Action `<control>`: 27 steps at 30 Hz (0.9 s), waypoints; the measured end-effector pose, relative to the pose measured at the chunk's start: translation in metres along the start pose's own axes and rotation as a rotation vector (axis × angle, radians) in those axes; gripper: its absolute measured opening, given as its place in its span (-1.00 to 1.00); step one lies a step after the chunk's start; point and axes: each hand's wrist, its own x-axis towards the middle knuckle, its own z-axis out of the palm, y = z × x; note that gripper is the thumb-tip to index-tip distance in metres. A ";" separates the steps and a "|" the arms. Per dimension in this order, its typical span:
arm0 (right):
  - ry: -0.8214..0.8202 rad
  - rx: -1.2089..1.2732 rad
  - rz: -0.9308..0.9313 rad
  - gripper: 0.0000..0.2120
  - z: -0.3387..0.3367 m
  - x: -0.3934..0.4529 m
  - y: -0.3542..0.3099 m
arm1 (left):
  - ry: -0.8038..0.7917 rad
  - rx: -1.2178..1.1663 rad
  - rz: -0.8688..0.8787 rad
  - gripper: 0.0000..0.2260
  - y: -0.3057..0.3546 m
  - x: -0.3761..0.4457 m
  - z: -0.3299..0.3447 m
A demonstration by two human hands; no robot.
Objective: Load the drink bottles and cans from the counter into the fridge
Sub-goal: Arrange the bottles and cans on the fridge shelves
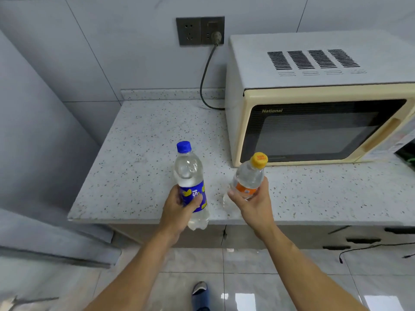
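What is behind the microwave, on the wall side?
A grey cable runs from a plug in the wall socket down behind the microwave. Where it joins is hidden by the casing.

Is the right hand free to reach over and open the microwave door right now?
Probably not. The right hand grips the orange-capped bottle, and the left hand holds the blue-capped bottle. The counter before the microwave looks unobstructed.

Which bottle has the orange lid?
The smaller bottle with the orange label, gripped by the right hand. The other bottle, in the left hand, has a blue cap and blue label.
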 end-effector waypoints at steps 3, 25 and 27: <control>-0.107 0.144 0.088 -0.56 -0.016 -0.019 0.002 | -0.039 -0.111 -0.067 -0.52 -0.008 -0.039 -0.004; -0.930 0.276 0.522 -0.29 0.098 -0.230 0.022 | 0.818 -0.545 -0.340 -0.39 -0.088 -0.335 -0.089; -0.996 0.221 0.515 -0.24 0.122 -0.251 0.019 | 0.903 -0.584 -0.321 -0.39 -0.090 -0.358 -0.109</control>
